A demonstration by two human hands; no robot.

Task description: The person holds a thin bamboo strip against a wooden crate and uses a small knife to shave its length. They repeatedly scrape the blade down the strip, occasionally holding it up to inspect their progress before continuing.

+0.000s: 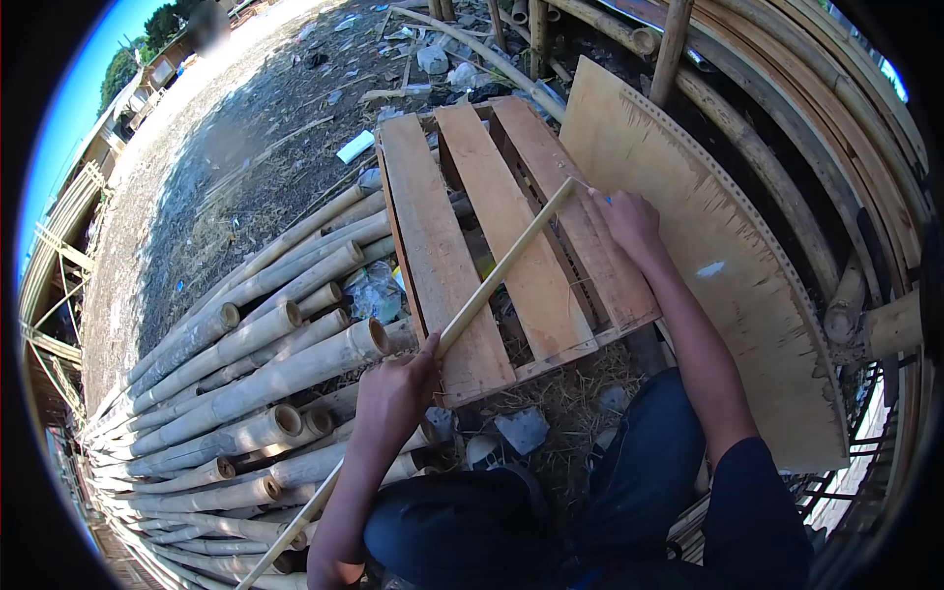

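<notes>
My left hand (396, 385) is closed around a long, thin bamboo strip (506, 264). The strip runs from the lower left, under my left forearm, up across a wooden pallet (462, 206) in front of my knees. My right hand (626, 224) is closed at the strip's far end, above the pallet's right side. A small thin piece shows between its fingers and the strip tip, with a spot of blue at the fingers; what it grips is too small to name.
Many cut bamboo poles (285, 359) lie stacked on the left. A curved plywood sheet (708, 265) leans at right beside bamboo rails (767, 167). Stones (522, 430) and straw lie by my feet. Litter (433, 61) is scattered beyond the pallet.
</notes>
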